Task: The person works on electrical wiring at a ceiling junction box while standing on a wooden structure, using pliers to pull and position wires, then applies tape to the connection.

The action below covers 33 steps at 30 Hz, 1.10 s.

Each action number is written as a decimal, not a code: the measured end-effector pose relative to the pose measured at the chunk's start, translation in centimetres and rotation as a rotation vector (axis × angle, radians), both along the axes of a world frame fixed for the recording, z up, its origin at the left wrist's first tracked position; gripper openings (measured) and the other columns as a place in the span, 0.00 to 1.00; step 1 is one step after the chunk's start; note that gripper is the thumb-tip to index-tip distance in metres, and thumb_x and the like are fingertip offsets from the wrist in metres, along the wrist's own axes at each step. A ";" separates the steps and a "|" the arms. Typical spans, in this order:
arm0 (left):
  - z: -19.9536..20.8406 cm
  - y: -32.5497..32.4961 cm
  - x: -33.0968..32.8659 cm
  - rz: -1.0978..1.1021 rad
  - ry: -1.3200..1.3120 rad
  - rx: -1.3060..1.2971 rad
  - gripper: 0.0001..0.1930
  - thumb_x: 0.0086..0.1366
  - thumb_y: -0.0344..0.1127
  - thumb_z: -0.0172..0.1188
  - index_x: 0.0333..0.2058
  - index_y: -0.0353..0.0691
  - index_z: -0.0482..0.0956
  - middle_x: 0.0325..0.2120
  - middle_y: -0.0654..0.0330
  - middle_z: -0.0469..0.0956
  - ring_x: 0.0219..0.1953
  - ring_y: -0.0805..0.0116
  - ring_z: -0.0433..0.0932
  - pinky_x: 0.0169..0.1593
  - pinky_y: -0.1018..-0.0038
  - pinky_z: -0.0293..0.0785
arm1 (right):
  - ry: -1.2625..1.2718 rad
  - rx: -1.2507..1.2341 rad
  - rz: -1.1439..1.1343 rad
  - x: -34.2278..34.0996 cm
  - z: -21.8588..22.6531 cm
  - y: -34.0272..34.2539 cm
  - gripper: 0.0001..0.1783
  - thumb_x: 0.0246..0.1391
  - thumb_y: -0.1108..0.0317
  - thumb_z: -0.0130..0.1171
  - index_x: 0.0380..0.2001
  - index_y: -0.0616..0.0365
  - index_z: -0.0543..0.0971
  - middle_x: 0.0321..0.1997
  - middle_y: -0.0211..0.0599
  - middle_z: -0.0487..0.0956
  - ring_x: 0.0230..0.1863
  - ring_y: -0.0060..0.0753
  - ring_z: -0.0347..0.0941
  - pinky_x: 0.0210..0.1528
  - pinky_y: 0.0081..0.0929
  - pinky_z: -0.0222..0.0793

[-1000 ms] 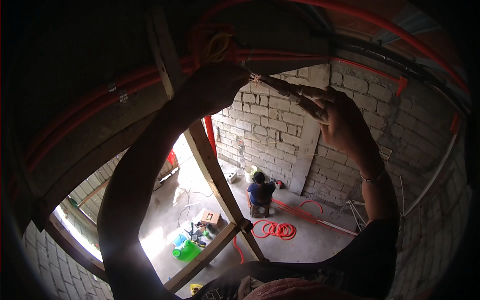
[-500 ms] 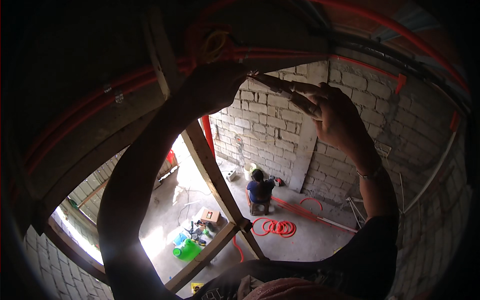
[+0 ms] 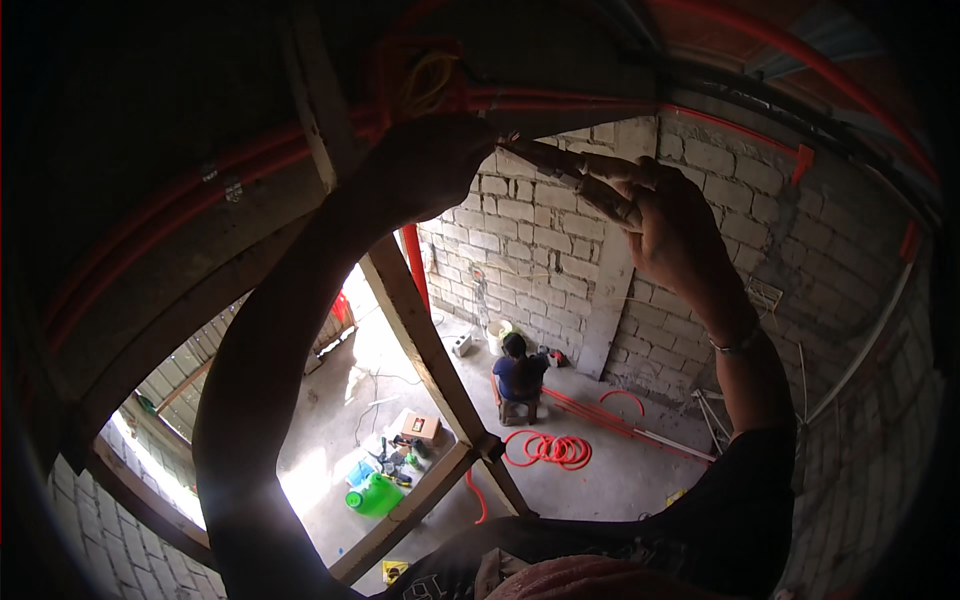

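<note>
Overhead, my right hand [image 3: 670,220] grips the handles of a pair of pliers [image 3: 545,160], its fingers wrapped around them. The jaws point left and meet some thin wire ends [image 3: 508,138] at the fingertips of my left hand [image 3: 435,165]. That hand is a dark silhouette, its fingers closed in a pinch on the wires; most of their length is hidden behind it. Just above hangs an orange-red electrical box [image 3: 455,75] with a loop of yellow wire [image 3: 428,85] coming out of it.
Orange conduit [image 3: 190,185] runs along the dark beams. A wooden frame [image 3: 420,340] stands below me. On the floor far down, a person [image 3: 518,375] sits on a stool near coiled orange tubing [image 3: 560,450], a green jug [image 3: 374,495] and a cardboard box [image 3: 421,428].
Both hands and the pliers hold nearly the same pose at the wire ends. The view has shifted slightly, and more of the box and yellow wire shows above my left hand.
</note>
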<state>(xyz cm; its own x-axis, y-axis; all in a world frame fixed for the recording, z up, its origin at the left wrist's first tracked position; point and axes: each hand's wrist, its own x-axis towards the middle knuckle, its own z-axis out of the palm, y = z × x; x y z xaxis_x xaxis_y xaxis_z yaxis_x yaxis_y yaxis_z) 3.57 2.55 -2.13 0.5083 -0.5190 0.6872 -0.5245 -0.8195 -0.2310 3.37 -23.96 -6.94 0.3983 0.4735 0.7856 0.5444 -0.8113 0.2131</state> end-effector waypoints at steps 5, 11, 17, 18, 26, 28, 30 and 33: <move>-0.2 0.1 0.4 -0.005 0.005 -0.018 0.11 0.64 0.38 0.50 0.43 0.45 0.75 0.34 0.55 0.77 0.37 0.57 0.77 0.40 0.66 0.74 | -0.098 0.015 0.040 0.8 -0.4 0.0 0.16 0.38 0.79 0.60 0.36 0.63 0.76 0.38 0.40 0.74 0.39 0.40 0.73 0.43 0.32 0.72; 0.4 0.3 -0.1 -0.040 0.047 -0.011 0.10 0.65 0.35 0.48 0.43 0.42 0.73 0.32 0.53 0.76 0.35 0.57 0.77 0.37 0.66 0.74 | -0.075 0.020 0.036 1.3 -0.7 -0.3 0.14 0.36 0.80 0.61 0.32 0.62 0.76 0.34 0.37 0.74 0.37 0.40 0.73 0.42 0.33 0.72; 1.0 0.2 -0.4 -0.034 0.214 -0.018 0.09 0.65 0.33 0.49 0.43 0.39 0.72 0.31 0.54 0.74 0.33 0.59 0.76 0.35 0.68 0.72 | -0.041 0.044 0.028 1.9 -1.4 -0.3 0.13 0.37 0.78 0.63 0.32 0.61 0.76 0.37 0.37 0.74 0.40 0.40 0.72 0.46 0.32 0.71; 0.8 0.5 -0.2 -0.076 0.163 0.013 0.10 0.65 0.34 0.49 0.43 0.39 0.72 0.31 0.54 0.74 0.33 0.60 0.76 0.35 0.69 0.72 | -0.052 0.054 0.059 2.1 -1.5 -0.3 0.14 0.37 0.77 0.63 0.32 0.61 0.76 0.37 0.38 0.74 0.41 0.40 0.71 0.46 0.32 0.71; 0.3 0.6 0.2 -0.161 0.071 -0.006 0.10 0.66 0.35 0.49 0.43 0.40 0.72 0.32 0.54 0.75 0.34 0.60 0.76 0.37 0.69 0.72 | -0.093 0.107 0.085 2.6 -1.9 0.1 0.13 0.37 0.77 0.62 0.32 0.62 0.77 0.37 0.41 0.74 0.40 0.41 0.72 0.44 0.32 0.72; 0.5 0.7 0.1 -0.067 0.120 -0.025 0.10 0.66 0.35 0.49 0.43 0.40 0.73 0.32 0.54 0.75 0.35 0.59 0.76 0.38 0.68 0.72 | -0.096 0.113 0.081 2.7 -1.9 0.3 0.13 0.36 0.75 0.61 0.31 0.63 0.78 0.37 0.44 0.76 0.39 0.41 0.73 0.43 0.34 0.72; 0.5 0.7 0.1 -0.026 0.139 -0.035 0.10 0.66 0.35 0.49 0.43 0.40 0.73 0.33 0.54 0.75 0.35 0.59 0.76 0.38 0.68 0.72 | -0.156 0.099 0.099 2.4 -1.9 0.3 0.13 0.36 0.78 0.63 0.31 0.61 0.76 0.34 0.38 0.74 0.35 0.40 0.73 0.39 0.31 0.73; 0.4 0.7 0.1 -0.015 0.108 0.029 0.10 0.65 0.35 0.49 0.42 0.40 0.73 0.33 0.54 0.75 0.35 0.59 0.76 0.38 0.69 0.73 | -0.082 0.067 0.081 2.0 -1.9 0.0 0.13 0.35 0.79 0.63 0.30 0.61 0.75 0.35 0.38 0.74 0.37 0.40 0.72 0.40 0.32 0.72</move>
